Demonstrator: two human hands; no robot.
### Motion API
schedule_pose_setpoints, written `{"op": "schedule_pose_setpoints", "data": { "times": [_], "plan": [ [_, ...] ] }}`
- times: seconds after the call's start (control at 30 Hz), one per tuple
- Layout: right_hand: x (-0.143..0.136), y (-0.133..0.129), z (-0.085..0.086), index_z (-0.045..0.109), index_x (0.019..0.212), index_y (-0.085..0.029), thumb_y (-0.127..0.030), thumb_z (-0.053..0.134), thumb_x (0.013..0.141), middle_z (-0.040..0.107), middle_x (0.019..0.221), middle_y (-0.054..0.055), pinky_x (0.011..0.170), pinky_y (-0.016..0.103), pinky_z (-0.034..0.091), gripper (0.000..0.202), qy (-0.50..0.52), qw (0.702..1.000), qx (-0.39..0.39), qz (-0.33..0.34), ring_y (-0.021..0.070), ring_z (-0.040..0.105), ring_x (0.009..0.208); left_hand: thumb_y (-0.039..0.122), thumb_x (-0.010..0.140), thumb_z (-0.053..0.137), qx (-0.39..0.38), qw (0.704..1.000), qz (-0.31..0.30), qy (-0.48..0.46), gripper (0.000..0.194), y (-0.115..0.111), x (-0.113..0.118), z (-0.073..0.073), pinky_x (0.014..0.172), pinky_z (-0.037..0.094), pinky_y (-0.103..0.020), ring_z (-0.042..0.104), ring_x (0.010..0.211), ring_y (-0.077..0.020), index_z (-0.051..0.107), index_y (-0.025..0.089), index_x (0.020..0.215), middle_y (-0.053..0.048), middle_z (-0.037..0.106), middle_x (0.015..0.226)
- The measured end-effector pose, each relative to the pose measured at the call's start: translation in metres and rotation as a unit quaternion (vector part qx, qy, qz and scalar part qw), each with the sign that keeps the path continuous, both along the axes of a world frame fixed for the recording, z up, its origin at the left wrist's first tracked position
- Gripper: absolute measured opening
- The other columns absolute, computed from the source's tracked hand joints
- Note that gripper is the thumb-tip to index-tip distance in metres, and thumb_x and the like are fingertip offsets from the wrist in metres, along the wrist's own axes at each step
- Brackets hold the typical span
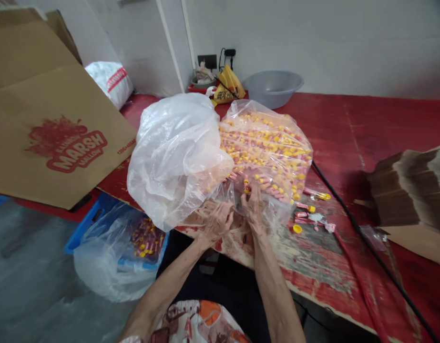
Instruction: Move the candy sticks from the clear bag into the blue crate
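Observation:
A large clear plastic bag (277,143) full of small pink tubes with yellow caps lies on the table in front of me. At the bag's near mouth, my right hand (253,205) has its fingers closed about one yellow-capped tube (246,186). My left hand (219,218) rests just left of it at the table's edge, fingers loosely bent and apart, with nothing visible in them. Beside that hand bulges a whitish plastic bag (177,147). Several loose tubes (305,207) and a yellow cap (297,229) lie right of my right hand.
A printed cardboard box (58,109) stands at left. Below the table edge, a blue crate (94,219) holds bagged tubes (148,238). A plastic basin (273,88) and a yellow bag (229,88) sit at the back. A black cable (352,221) crosses the right side, near stacked cardboard (409,186).

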State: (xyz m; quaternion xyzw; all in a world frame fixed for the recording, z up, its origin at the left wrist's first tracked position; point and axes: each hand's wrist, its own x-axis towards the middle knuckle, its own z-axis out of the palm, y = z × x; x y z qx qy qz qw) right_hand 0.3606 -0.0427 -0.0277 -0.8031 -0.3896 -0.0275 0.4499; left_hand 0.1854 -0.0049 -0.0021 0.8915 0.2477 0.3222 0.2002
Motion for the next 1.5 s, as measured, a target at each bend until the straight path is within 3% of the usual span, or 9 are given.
{"op": "schedule_pose_setpoints", "data": {
  "times": [0.23, 0.47, 0.6, 0.73, 0.9, 1.07, 1.3, 1.4, 1.5],
  "plan": [
    [-0.007, -0.001, 0.007, 0.073, 0.124, -0.019, -0.029, 0.048, 0.101, 0.077, 0.122, 0.014, 0.089, 0.035, 0.059, 0.035, -0.003, 0.999, 0.029, 0.025, 0.0254, 0.073, 0.107, 0.020, 0.108, 0.054, 0.004, 1.000, -0.017, -0.019, 0.020, 0.005, 0.002, -0.004, 0.091, 0.067, -0.038, 0.078, 0.097, -0.0229, 0.070, 0.021, 0.119, -0.010, 0.078, 0.106],
    [-0.013, -0.006, 0.012, 0.078, 0.127, -0.018, -0.024, 0.052, 0.102, 0.077, 0.124, 0.012, 0.075, 0.029, 0.054, 0.036, -0.024, 0.993, -0.044, 0.105, 0.0218, 0.073, 0.097, 0.024, 0.109, 0.053, -0.027, 0.997, 0.030, -0.058, 0.021, 0.004, 0.000, -0.001, 0.083, 0.064, -0.033, 0.073, 0.083, -0.0180, 0.072, 0.021, 0.118, -0.007, 0.076, 0.098],
    [-0.014, -0.007, 0.012, 0.077, 0.130, -0.019, -0.021, 0.050, 0.104, 0.075, 0.128, 0.012, 0.079, 0.028, 0.055, 0.039, -0.034, 0.994, -0.036, 0.097, 0.0204, 0.071, 0.096, 0.025, 0.109, 0.054, -0.002, 0.993, 0.073, -0.094, 0.023, 0.002, -0.005, 0.003, 0.084, 0.064, -0.032, 0.073, 0.088, -0.0181, 0.071, 0.021, 0.124, -0.006, 0.077, 0.103],
    [-0.014, -0.006, 0.007, 0.077, 0.131, -0.021, -0.021, 0.051, 0.102, 0.073, 0.132, 0.012, 0.077, 0.028, 0.053, 0.038, -0.025, 0.995, -0.040, 0.087, 0.0210, 0.070, 0.098, 0.019, 0.110, 0.051, 0.059, 0.995, 0.015, -0.074, 0.025, 0.000, -0.003, 0.001, 0.093, 0.065, -0.036, 0.077, 0.103, -0.0217, 0.070, 0.020, 0.126, -0.009, 0.078, 0.111],
    [-0.013, -0.002, -0.001, 0.075, 0.128, -0.020, -0.028, 0.050, 0.102, 0.075, 0.124, 0.012, 0.077, 0.030, 0.053, 0.036, 0.001, 0.997, -0.025, 0.076, 0.0226, 0.070, 0.098, 0.016, 0.111, 0.049, 0.043, 0.999, -0.020, -0.016, 0.034, 0.003, 0.003, -0.003, 0.099, 0.066, -0.040, 0.078, 0.109, -0.0238, 0.068, 0.022, 0.138, -0.011, 0.080, 0.118],
    [-0.011, 0.000, -0.006, 0.072, 0.125, -0.019, -0.029, 0.046, 0.103, 0.075, 0.120, 0.013, 0.084, 0.033, 0.054, 0.036, 0.010, 0.997, -0.004, 0.077, 0.0246, 0.071, 0.104, 0.019, 0.113, 0.048, 0.043, 0.998, -0.018, -0.040, 0.033, 0.003, 0.005, -0.001, 0.099, 0.066, -0.040, 0.078, 0.108, -0.0232, 0.068, 0.022, 0.140, -0.010, 0.080, 0.119],
    [-0.013, -0.001, -0.009, 0.072, 0.121, -0.018, -0.030, 0.051, 0.105, 0.071, 0.124, 0.014, 0.075, 0.030, 0.050, 0.030, -0.021, 0.999, -0.015, 0.046, 0.0215, 0.065, 0.092, 0.021, 0.113, 0.049, 0.035, 0.994, -0.001, -0.100, 0.028, 0.001, -0.001, 0.000, 0.086, 0.065, -0.035, 0.074, 0.088, -0.0189, 0.070, 0.021, 0.132, -0.007, 0.079, 0.108],
    [-0.013, -0.003, -0.007, 0.073, 0.116, -0.018, -0.025, 0.049, 0.103, 0.072, 0.120, 0.013, 0.078, 0.030, 0.050, 0.029, -0.033, 0.997, -0.019, 0.061, 0.0221, 0.066, 0.094, 0.020, 0.112, 0.049, 0.065, 0.993, 0.024, -0.093, 0.027, 0.001, -0.003, -0.002, 0.091, 0.066, -0.038, 0.076, 0.098, -0.0212, 0.070, 0.021, 0.130, -0.009, 0.079, 0.112],
    [-0.012, -0.004, -0.005, 0.075, 0.115, -0.020, -0.024, 0.047, 0.105, 0.073, 0.117, 0.012, 0.077, 0.030, 0.050, 0.030, -0.034, 0.996, -0.024, 0.077, 0.0221, 0.066, 0.094, 0.017, 0.110, 0.049, 0.069, 0.997, 0.006, -0.045, 0.033, 0.000, -0.002, -0.002, 0.098, 0.066, -0.041, 0.077, 0.109, -0.0238, 0.068, 0.022, 0.136, -0.011, 0.079, 0.119]
  ]
}}
